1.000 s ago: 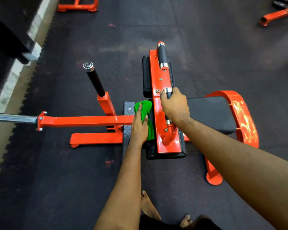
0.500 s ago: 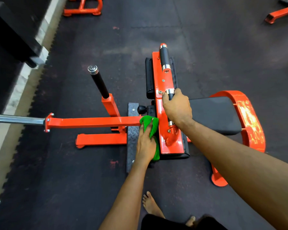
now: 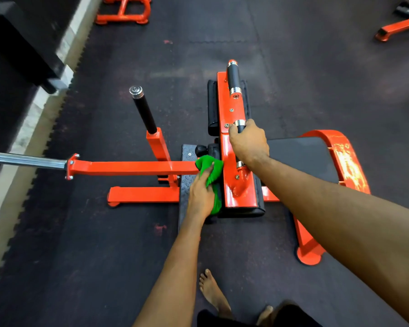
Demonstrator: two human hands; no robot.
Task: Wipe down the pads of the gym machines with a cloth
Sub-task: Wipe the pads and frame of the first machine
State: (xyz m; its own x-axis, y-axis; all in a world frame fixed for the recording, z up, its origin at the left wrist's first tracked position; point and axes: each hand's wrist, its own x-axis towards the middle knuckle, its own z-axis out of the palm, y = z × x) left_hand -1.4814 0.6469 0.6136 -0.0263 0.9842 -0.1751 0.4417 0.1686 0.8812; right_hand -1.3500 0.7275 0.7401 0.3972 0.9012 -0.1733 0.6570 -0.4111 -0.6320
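Note:
An orange gym machine stands on the dark floor below me. My left hand [image 3: 201, 194] presses a green cloth [image 3: 211, 171] against the left side of the near black knee pad [image 3: 253, 211] under the orange top plate [image 3: 232, 175]. My right hand [image 3: 249, 142] grips the black handle [image 3: 240, 128] on top of that plate. A second black pad [image 3: 212, 107] runs along the far half of the plate. The flat black seat pad [image 3: 302, 159] lies to the right, partly hidden by my right forearm.
An orange arm [image 3: 132, 168] with a chrome bar [image 3: 24, 159] sticks out to the left. A black-gripped post [image 3: 144, 109] rises behind it. A checkered foot plate [image 3: 187, 152] sits under my left hand. My bare feet [image 3: 214, 293] stand close. More orange frames [image 3: 123, 13] lie far off.
My left hand slid the green cloth along the pad's left side towards me, then edged back a little. My right hand stayed on the handle. The view shifted slightly.

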